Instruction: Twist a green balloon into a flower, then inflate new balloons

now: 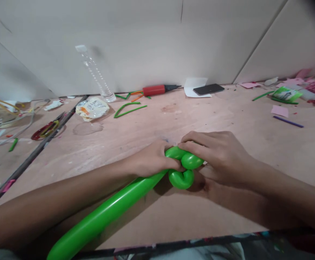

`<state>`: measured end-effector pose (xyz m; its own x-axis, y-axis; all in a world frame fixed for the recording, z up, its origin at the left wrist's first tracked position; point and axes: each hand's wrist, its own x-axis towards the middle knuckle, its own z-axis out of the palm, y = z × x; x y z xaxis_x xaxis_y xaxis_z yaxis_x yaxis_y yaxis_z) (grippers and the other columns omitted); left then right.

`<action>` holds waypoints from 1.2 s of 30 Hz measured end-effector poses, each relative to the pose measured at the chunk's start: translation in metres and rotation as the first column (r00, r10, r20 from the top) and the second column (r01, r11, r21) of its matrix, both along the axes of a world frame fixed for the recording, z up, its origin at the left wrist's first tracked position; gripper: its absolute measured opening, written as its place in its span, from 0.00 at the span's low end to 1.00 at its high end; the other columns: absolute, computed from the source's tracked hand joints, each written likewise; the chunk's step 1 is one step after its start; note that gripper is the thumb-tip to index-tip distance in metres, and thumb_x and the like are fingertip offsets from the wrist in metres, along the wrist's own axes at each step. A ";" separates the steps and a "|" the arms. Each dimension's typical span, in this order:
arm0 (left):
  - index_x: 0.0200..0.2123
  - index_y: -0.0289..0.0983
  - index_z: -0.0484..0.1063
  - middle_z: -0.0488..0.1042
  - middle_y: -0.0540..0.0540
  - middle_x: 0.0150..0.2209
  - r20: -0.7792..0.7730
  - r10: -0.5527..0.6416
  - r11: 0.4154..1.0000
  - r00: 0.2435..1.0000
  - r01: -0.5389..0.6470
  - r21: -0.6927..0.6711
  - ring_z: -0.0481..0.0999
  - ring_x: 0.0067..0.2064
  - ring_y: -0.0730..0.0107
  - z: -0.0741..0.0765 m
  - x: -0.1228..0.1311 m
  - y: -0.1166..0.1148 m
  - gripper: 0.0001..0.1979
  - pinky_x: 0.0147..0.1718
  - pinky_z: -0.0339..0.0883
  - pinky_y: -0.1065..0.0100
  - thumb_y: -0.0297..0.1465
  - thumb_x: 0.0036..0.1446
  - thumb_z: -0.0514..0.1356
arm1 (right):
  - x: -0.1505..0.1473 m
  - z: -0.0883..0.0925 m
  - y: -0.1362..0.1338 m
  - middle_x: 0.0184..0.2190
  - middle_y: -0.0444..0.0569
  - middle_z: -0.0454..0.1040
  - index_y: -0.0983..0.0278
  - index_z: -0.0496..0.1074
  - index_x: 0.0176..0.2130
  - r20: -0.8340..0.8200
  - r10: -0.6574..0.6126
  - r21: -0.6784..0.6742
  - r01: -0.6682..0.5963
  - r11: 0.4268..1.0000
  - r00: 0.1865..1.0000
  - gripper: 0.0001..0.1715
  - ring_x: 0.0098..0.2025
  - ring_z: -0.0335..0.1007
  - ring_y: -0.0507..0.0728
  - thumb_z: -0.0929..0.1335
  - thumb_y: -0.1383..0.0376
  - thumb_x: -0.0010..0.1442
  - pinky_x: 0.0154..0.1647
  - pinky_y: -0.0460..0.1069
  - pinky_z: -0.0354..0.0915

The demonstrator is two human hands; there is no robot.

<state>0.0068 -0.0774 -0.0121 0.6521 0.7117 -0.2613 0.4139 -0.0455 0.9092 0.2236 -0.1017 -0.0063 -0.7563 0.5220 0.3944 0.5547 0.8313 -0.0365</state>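
Note:
A long green modelling balloon (114, 206) lies across the front of the table, its far end twisted into several short bubbles and a small loop. My left hand (154, 157) is closed around the twisted part, thumb pressed between two bubbles. On the other side my right hand (214, 151) grips the upper bubbles with curled fingers. The long untwisted length runs under my left forearm toward the lower left and past the table's front edge. Some fingertips of both hands are hidden behind the bubbles.
Along the wall are a clear plastic bottle (99, 77), a red hand pump (154, 90) and a phone (208, 89). Limp green balloons (128, 108) lie nearby. Scissors (47, 128) rest at the left by a dark table seam. A green packet (285, 94) sits far right.

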 end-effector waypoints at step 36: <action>0.28 0.34 0.79 0.76 0.52 0.28 0.207 -0.017 0.973 0.978 0.064 -0.221 0.73 0.33 0.70 -0.007 -0.001 0.012 0.07 0.37 0.66 0.70 0.27 0.41 0.66 | 0.003 -0.008 0.011 0.52 0.55 0.75 0.63 0.68 0.59 0.035 0.133 0.170 -0.137 0.976 0.991 0.22 0.48 0.73 0.60 0.63 0.70 0.66 0.43 0.53 0.68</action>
<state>0.0062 -0.0658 -0.0196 0.7347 0.6218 -0.2712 0.2225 0.1569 0.9622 0.2265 -0.0906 -0.0145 -0.8253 0.3409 0.4502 0.4361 0.8912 0.1246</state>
